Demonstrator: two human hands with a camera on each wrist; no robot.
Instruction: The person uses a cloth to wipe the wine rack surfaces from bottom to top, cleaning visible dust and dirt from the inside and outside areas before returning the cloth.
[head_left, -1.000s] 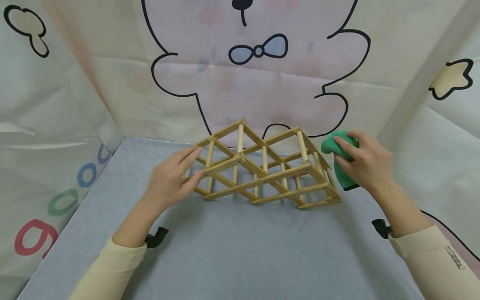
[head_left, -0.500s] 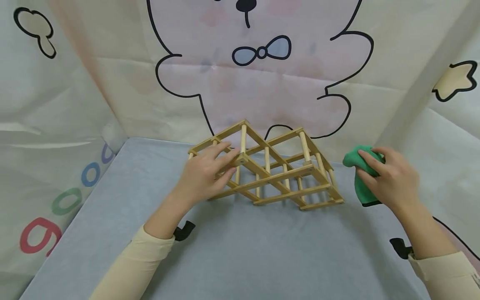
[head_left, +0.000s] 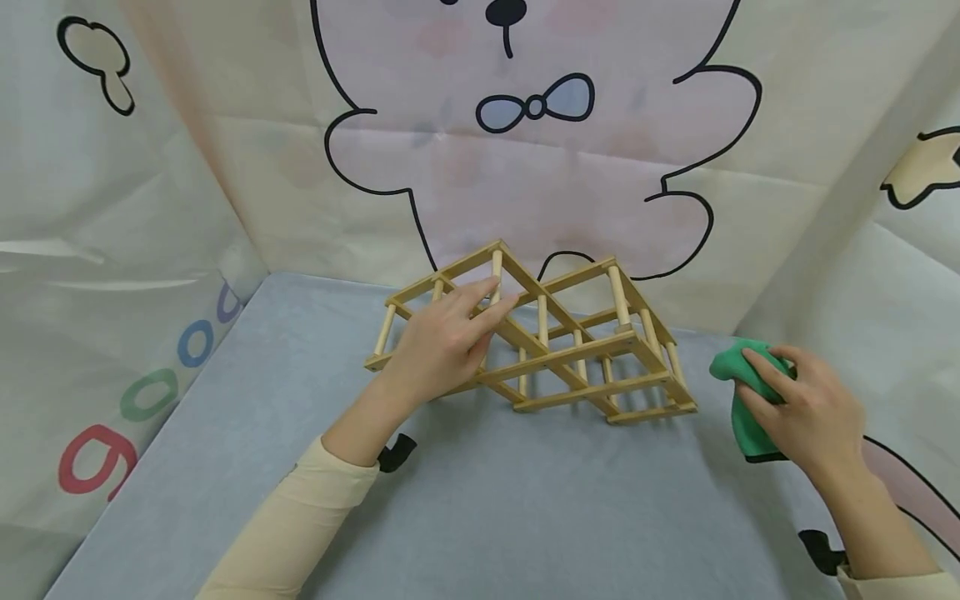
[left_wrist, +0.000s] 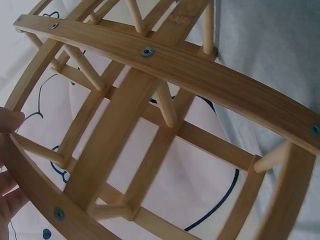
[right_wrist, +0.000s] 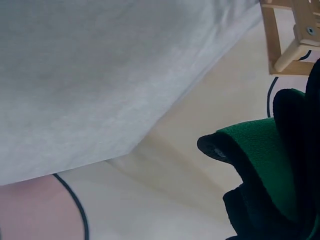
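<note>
A slatted wooden rack (head_left: pixel 557 359) with round dowels stands at the back middle, its crossed frames tilted. My left hand (head_left: pixel 444 346) lies over its upper front corner and grips the frame there, thumb and fingers on either side of a slat. Fingertips (left_wrist: pixel 11 200) show at the left edge of the left wrist view beside the slats. Off to the right, apart from the rack, my right hand (head_left: pixel 813 417) holds a bunched green cloth with a dark edge (head_left: pixel 753 417). In the right wrist view the green cloth (right_wrist: pixel 265 155) hangs in folds; the hand is not visible there.
A light blue cloth (head_left: pixel 525 517) covers the table. White printed sheeting (head_left: pixel 247 167) rises behind it and on both sides, right at the table's edges. Black wrist mounts (head_left: pixel 397 452) sit at both wrists.
My left hand has moved right along the rack from its left end to the upper front corner. My right hand, with the cloth, has drawn away from the rack, right and nearer.
</note>
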